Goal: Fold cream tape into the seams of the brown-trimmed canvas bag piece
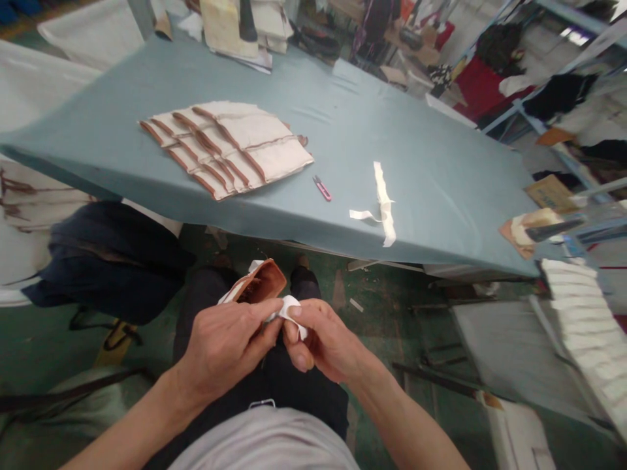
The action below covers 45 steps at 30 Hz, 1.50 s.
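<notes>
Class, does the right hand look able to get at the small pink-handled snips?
Probably yes: nothing covers the snips on the blue-green table, though the right hand, pinching a curled white strip, may need freeing.

I had a dark cloth bundle (pixel 112 261) at my left, lower than the blue-green surface (pixel 441 176). Cardboard box (pixel 551 193) sat near its right end; red cloth (pixel 480 83) farther back, near blue shelving (pixel 571 14).

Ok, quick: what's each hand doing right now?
Left hand: closed, holding a folded, brown-and-white leather-like piece.
Right hand: closed, pinching a thin, curled white strip, material unclear.
</notes>
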Each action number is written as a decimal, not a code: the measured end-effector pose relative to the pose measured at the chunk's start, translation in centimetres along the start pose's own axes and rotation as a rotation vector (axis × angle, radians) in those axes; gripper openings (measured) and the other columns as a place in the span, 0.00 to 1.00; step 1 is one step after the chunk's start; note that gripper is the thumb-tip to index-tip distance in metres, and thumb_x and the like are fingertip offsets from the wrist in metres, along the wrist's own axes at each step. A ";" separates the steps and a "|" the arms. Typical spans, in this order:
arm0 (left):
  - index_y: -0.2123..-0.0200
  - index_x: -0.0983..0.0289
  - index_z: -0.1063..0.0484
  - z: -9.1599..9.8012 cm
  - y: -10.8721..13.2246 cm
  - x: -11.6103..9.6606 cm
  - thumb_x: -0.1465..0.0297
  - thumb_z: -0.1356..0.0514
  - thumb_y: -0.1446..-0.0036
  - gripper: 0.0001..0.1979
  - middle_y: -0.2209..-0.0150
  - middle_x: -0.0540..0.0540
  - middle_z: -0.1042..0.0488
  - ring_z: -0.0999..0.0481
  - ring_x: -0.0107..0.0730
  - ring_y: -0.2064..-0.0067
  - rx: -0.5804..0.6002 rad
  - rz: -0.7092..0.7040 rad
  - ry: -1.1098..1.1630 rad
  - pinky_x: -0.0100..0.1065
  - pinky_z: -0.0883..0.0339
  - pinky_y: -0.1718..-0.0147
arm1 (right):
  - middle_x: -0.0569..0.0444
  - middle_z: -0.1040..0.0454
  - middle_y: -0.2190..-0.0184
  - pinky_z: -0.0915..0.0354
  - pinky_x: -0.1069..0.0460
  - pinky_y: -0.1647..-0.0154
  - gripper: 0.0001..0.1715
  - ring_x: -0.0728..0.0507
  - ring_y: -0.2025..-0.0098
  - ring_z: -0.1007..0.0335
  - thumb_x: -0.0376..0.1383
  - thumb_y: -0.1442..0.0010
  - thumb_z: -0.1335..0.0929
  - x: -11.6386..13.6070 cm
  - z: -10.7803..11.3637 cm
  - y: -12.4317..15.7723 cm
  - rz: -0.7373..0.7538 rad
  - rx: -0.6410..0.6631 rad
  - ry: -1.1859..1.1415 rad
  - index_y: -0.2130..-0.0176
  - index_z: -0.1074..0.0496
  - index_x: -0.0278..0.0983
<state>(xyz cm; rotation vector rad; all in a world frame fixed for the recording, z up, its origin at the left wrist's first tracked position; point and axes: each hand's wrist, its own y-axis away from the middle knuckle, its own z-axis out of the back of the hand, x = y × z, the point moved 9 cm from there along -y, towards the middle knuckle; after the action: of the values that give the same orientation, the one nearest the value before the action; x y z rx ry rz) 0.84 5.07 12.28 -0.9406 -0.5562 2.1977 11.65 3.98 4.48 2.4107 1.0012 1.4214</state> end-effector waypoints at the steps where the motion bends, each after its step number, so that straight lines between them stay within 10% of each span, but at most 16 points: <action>1: 0.53 0.59 0.22 0.0 -0.1 -0.1 0.72 0.40 0.26 0.06 0.68 0.50 0.12 0.14 0.33 0.74 -0.008 -0.005 0.005 0.31 0.24 0.69 | 0.62 0.36 0.88 0.48 0.57 0.83 0.29 0.53 0.86 0.46 0.56 0.40 0.26 -0.1 -0.1 0.0 -0.012 0.003 0.006 0.76 0.30 0.37; 7: 0.64 0.60 0.21 -0.5 -0.3 1.5 0.70 0.40 0.28 0.11 0.77 0.46 0.19 0.20 0.30 0.80 0.045 0.306 0.308 0.27 0.31 0.79 | 0.57 0.31 0.85 0.43 0.55 0.81 0.39 0.51 0.84 0.42 0.66 0.34 0.33 2.4 -0.2 0.6 0.068 0.059 0.057 0.74 0.29 0.37; 10: 0.71 0.61 0.23 -1.7 1.2 3.7 0.63 0.39 0.31 0.15 0.84 0.43 0.31 0.31 0.26 0.86 0.107 0.712 0.587 0.25 0.40 0.85 | 0.56 0.29 0.82 0.40 0.54 0.78 0.40 0.49 0.81 0.39 0.70 0.35 0.34 6.2 2.3 1.5 0.335 -0.145 0.126 0.71 0.26 0.37; 14: 0.72 0.64 0.24 -1.8 2.2 4.7 0.56 0.36 0.37 0.18 0.82 0.45 0.34 0.37 0.24 0.83 0.085 0.917 0.727 0.25 0.45 0.83 | 0.53 0.20 0.68 0.35 0.52 0.63 0.30 0.46 0.66 0.28 0.61 0.42 0.22 7.3 4.0 2.3 0.479 -0.414 0.478 0.61 0.20 0.38; 19: 0.74 0.64 0.25 -2.0 2.1 4.6 0.56 0.33 0.41 0.18 0.81 0.45 0.36 0.40 0.23 0.82 0.093 0.923 0.758 0.24 0.48 0.83 | 0.51 0.18 0.61 0.34 0.49 0.52 0.22 0.43 0.58 0.26 0.54 0.36 0.24 4.4 1.1 0.3 0.516 -0.363 0.561 0.59 0.21 0.37; 29: 0.73 0.61 0.29 -2.3 2.0 4.1 0.63 0.39 0.34 0.15 0.83 0.41 0.36 0.35 0.23 0.85 0.016 0.829 0.654 0.24 0.43 0.85 | 0.56 0.21 0.71 0.35 0.54 0.70 0.14 0.48 0.72 0.28 0.44 0.28 0.31 5.1 0.2 0.1 0.791 -0.664 0.636 0.63 0.26 0.38; 36: 0.76 0.61 0.30 -0.5 2.2 4.2 0.66 0.42 0.36 0.15 0.85 0.42 0.35 0.35 0.22 0.86 0.070 0.714 0.502 0.22 0.42 0.85 | 0.58 0.26 0.76 0.40 0.56 0.75 0.14 0.50 0.77 0.32 0.41 0.27 0.32 5.2 -1.3 0.7 0.757 -0.534 0.820 0.65 0.26 0.36; 45: 0.78 0.61 0.30 -1.0 5.9 5.2 0.58 0.37 0.39 0.19 0.84 0.45 0.33 0.30 0.27 0.86 0.286 0.919 0.708 0.25 0.31 0.89 | 0.59 0.28 0.77 0.43 0.56 0.76 0.13 0.51 0.78 0.35 0.41 0.29 0.31 4.3 -2.1 1.2 0.637 -0.411 0.737 0.65 0.26 0.36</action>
<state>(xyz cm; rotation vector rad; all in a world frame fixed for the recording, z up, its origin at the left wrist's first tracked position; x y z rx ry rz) -3.51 4.87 5.63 -1.9270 0.6321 2.3106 11.85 5.39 9.18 1.9745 -0.0621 2.5232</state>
